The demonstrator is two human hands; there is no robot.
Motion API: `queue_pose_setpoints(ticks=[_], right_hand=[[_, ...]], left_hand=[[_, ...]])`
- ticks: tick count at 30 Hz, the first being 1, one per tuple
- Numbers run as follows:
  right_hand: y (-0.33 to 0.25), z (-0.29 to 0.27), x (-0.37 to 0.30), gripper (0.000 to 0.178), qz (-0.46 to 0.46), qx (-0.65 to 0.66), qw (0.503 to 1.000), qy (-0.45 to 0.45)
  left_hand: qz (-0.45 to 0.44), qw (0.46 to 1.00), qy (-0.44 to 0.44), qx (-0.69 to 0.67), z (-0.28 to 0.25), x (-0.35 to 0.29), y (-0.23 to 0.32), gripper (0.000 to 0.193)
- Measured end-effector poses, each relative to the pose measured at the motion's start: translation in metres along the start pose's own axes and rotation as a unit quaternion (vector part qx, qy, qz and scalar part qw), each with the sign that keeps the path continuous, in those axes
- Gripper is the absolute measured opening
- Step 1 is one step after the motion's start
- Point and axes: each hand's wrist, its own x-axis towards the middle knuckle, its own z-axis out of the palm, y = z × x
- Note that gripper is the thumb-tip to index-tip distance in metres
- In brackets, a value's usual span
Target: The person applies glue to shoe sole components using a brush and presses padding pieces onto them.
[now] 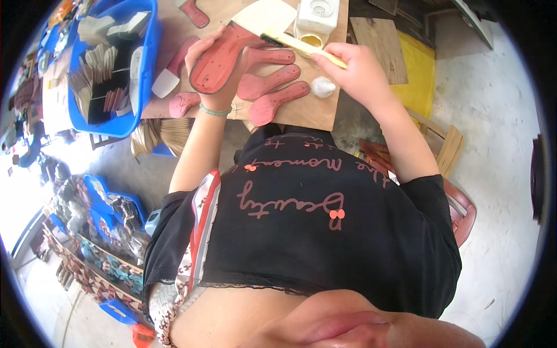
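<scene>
My left hand [225,97] is closed around a red shoe sole [216,68], tilted up above the wooden table. In my right hand [361,71] is a brush [301,45] with a pale yellow handle. Its dark bristles are close to the upper right edge of the sole. Just beyond the brush stands a white plastic container [317,16] with a yellowish opening. Several more red soles lie around my hands, among them one sole [270,82] to the right of my left wrist and another sole [183,104] to its left.
The wooden table [326,111] ends close to my body. A small clear-white object [322,87] sits near its right side. At the left, a blue crate [148,69] holds stacked sole pieces. A cream sheet [266,15] lies at the far side. A reddish chair [462,216] stands at my right.
</scene>
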Motion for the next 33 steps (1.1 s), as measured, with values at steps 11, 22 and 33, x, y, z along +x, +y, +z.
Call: queue_pose_setpoints(ticks=[11,22,33], right_hand=[[0.062,-0.037,0.023,0.034,0.037,-0.21,0.971,0.109],[-0.02,0.033,0.022,0.037,-0.051,-0.097,0.991,0.071],[0.004,-0.024,0.018,0.032,0.049,-0.111,0.985,0.123]], left_hand=[[-0.005,1.0,-0.003,-0.014,-0.006,0.006,0.011,0.069],[0.025,0.999,-0.028,0.02,0.003,0.002,0.021,0.072],[0.014,1.0,0.0,-0.002,-0.007,-0.009,0.013,0.07]])
